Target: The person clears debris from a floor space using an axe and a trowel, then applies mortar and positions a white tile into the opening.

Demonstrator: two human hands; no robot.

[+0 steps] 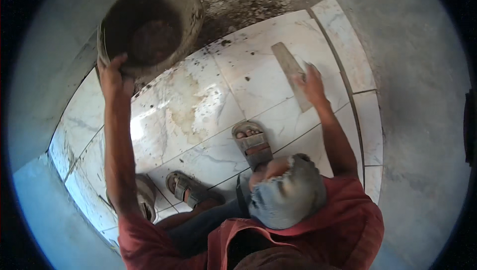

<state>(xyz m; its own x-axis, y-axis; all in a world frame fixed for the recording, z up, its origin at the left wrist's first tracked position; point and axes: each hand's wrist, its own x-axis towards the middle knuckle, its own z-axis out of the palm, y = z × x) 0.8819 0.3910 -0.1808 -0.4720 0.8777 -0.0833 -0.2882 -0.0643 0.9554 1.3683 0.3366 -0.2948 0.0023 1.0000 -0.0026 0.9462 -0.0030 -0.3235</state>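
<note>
My left hand point(115, 77) grips the near rim of a large, mortar-stained bucket point(186, 29), thumb over the edge. The bucket tilts toward me at the far left, and its inside is dark, with what looks like a little material at the bottom. On the right, my right hand point(312, 83) is closed on a plastering float point(284, 57), a long, narrow, grey-beige board. The float lies flat on or just above the white tiles; the hand hides its grip.
Glossy marbled tiles point(208, 148) carry a wet brownish smear and dark crumbs. Beyond them lies rough rubble point(253, 4). Grey walls point(417, 96) stand on both sides. My sandalled feet point(252, 141) are on the tiles; a beige container point(145, 193) sits beside my left arm.
</note>
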